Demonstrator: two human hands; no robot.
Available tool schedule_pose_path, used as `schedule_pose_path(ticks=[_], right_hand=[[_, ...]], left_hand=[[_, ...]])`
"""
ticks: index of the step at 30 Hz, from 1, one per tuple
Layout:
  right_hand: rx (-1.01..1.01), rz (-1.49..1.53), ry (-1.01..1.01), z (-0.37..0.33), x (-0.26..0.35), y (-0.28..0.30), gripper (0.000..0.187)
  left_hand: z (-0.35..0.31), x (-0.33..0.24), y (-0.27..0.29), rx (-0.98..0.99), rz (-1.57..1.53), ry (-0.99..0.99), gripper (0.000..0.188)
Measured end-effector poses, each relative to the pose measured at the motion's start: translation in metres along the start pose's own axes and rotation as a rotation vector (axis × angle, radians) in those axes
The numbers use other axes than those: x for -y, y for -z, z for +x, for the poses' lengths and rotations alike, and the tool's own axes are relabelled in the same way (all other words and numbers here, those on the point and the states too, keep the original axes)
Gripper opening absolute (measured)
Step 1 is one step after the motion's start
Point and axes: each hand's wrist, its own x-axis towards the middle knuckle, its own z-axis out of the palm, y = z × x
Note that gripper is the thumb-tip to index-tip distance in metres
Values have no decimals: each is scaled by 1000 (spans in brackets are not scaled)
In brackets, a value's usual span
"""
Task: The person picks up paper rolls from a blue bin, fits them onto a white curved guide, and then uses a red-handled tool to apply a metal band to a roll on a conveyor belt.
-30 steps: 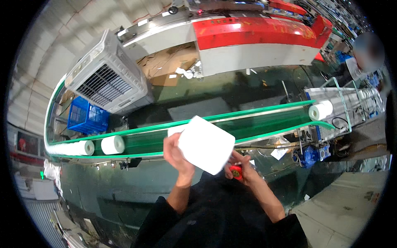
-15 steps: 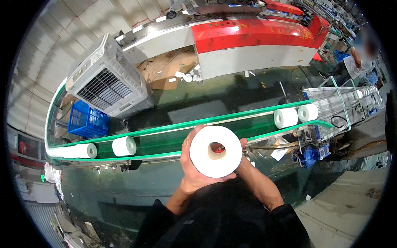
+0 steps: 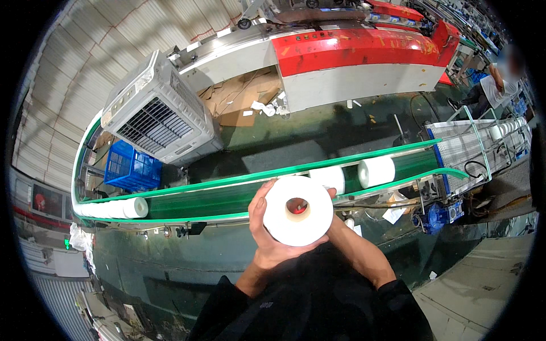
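Note:
Between my two hands is a white paper roll [image 3: 278,224], its hollow core turned up toward me. My left hand [image 3: 260,227] is wrapped round its left side and underneath. On the far right side, my right hand [image 3: 334,213] grips the roll, most of its fingers hidden behind it. The held roll is above the near edge of a green conveyor belt [image 3: 199,200]. Just beyond it on the belt lie another white roll [image 3: 330,177] and a second roll [image 3: 376,171]. A row of several rolls [image 3: 116,208] lies end to end at the belt's left end.
A grey air cooler [image 3: 162,116] and a blue crate [image 3: 132,166] stand behind the conveyor. Farther back is a red and white machine [image 3: 358,57]. A metal mesh conveyor [image 3: 463,142] with more rolls joins at right, above a blue motor [image 3: 433,219]. A seated person [image 3: 497,91] is at far right.
Two rolls on the belt have moved left, toward the held roll. The separate roll at left has joined the row. The held roll's core has tilted slightly; both hands still grip it.

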Motion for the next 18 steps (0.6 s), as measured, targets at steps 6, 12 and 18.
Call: schedule_pose_path(ticks=[6, 12, 18], right_hand=[[-97, -329, 53, -9, 16, -29, 104], [-301, -800, 298, -14, 54, -97, 66], [-415, -1492, 518, -13, 60, -159, 29]], left_hand=[[0, 1, 1, 13, -39, 0, 127], [-7, 6, 16, 91, 189, -71, 132], [-8, 5, 22, 142, 253, -73, 123]])
